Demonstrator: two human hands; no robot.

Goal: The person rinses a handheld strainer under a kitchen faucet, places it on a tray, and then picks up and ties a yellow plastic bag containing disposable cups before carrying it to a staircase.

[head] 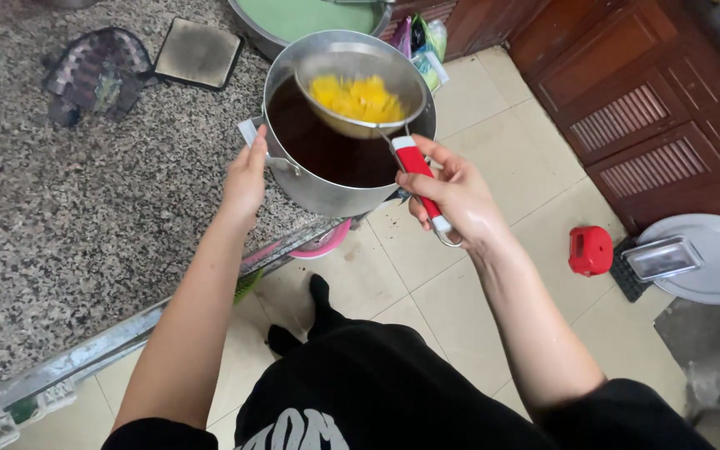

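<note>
A steel pot (327, 193) of dark liquid stands at the edge of a speckled granite counter (85, 208). My left hand (246, 177) rests flat against the pot's left side, by its handle. My right hand (454, 196) grips the red and white handle of a wire strainer (360, 98). The strainer hangs over the pot's far side and holds yellow pieces.
A dark square mat (199, 53) and a patterned cloth (93, 73) lie on the counter behind the pot. A larger pan with green contents (310, 17) sits at the back. On the tiled floor are a red container (590, 250), a round metal lid with a small tray (710, 258), and wooden cabinets (627, 100).
</note>
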